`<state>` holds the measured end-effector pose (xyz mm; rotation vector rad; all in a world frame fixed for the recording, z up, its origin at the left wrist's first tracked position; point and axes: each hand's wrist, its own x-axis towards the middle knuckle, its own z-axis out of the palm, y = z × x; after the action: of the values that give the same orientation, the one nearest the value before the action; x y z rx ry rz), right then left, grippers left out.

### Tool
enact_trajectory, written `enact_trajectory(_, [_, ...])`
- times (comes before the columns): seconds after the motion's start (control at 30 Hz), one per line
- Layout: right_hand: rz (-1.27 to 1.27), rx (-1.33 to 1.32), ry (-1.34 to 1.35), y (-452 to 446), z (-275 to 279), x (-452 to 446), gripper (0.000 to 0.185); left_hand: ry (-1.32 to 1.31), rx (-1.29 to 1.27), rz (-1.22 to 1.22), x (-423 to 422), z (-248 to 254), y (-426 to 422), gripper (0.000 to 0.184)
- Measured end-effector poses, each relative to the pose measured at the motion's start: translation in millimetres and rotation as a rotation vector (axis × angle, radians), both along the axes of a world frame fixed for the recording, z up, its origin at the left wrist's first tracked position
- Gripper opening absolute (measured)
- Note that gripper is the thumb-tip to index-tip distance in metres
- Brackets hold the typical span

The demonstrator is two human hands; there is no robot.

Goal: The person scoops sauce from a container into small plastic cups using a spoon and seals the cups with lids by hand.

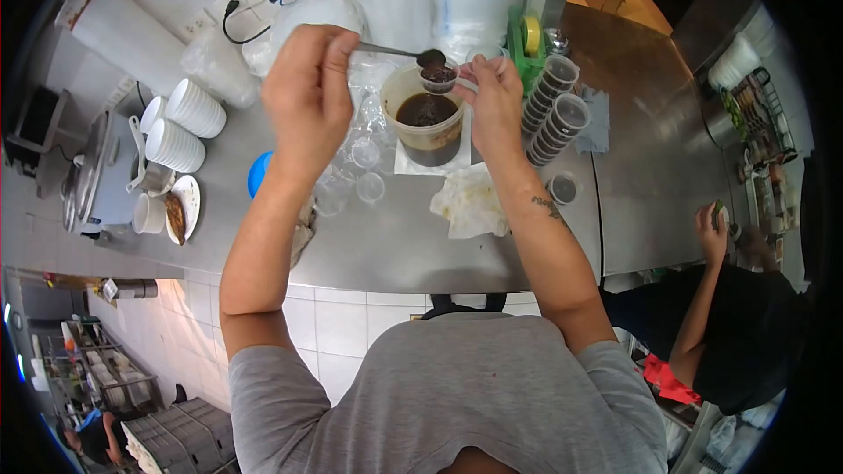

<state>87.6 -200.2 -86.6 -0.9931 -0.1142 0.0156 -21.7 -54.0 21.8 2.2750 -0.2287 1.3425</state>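
My left hand [312, 92] is closed around the handle of a dark spoon [431, 58], whose bowl is over a small clear cup [438, 77] with dark contents. The right edge of that cup is pinched between the fingers of my right hand [494, 101]. Both cup and spoon are above an open plastic tub [430, 142] of dark brown liquid, which stands on a white sheet. Several empty clear cups [370, 187] lie left of the tub. Stacks of dark-filled cups [553, 110] rise to its right, and a single cup [561, 189] sits nearer the front.
A crumpled cloth [471, 202] lies in front of the tub. White cup stacks [176, 146] and a plate [187, 211] are at left. A green tape dispenser [523, 44] stands behind the filled cups. At right, a co-worker [738, 325] holds something green.
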Motion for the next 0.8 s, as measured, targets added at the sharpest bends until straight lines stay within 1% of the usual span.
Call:
enact_trajectory(0.03, [0.000, -0.012, 0.000, 0, 2, -1, 0.013, -0.043, -0.095, 0.033, 5, -5, 7, 0.017])
enact_trajectory(0.13, [-0.008, -0.034, 0.022, -7, 8, -8, 0.013, 0.000, -0.482, 0.063, 1, -3, 23, 0.021])
enact_trajectory(0.17, [-0.013, -0.037, 0.013, -12, 9, -10, 0.013, -0.015, -0.554, 0.060, 2, -7, 31, 0.023])
enact_trajectory(0.27, [-0.044, -0.049, -0.017, -26, 8, -15, 0.013, 0.128, -0.689, 0.132, 5, -34, 47, 0.022])
enact_trajectory(0.3, [-0.066, -0.058, -0.031, -30, 7, -16, 0.013, 0.174, -0.583, 0.209, 14, -51, 47, 0.023])
enact_trajectory(0.37, [-0.100, -0.079, -0.051, -37, 3, -14, 0.014, 0.238, -0.478, 0.176, 34, -84, 38, 0.023])
enact_trajectory(0.4, [-0.111, -0.087, -0.058, -39, 1, -13, 0.014, 0.220, -0.424, 0.129, 42, -98, 32, 0.023])
enact_trajectory(0.43, [-0.120, -0.096, -0.066, -39, -1, -12, 0.014, 0.278, -0.368, 0.159, 46, -100, 22, 0.024])
enact_trajectory(0.53, [-0.097, -0.091, -0.016, -41, 0, -15, 0.015, 0.397, -0.279, 0.148, 56, -106, 14, 0.023])
enact_trajectory(0.57, [-0.064, -0.055, 0.003, -43, -1, -16, 0.014, 0.479, -0.286, 0.152, 57, -105, 16, 0.024])
enact_trajectory(0.67, [0.012, 0.025, 0.055, -53, -7, -22, 0.014, 0.297, -0.080, 0.161, 43, -94, 8, 0.017])
enact_trajectory(0.77, [0.034, 0.011, 0.081, -67, -16, -44, 0.013, 0.146, -0.067, 0.127, 9, -82, -2, 0.010])
enact_trajectory(0.8, [0.030, -0.019, 0.090, -72, -24, -54, 0.013, 0.308, -0.090, 0.105, -9, -88, -9, 0.010])
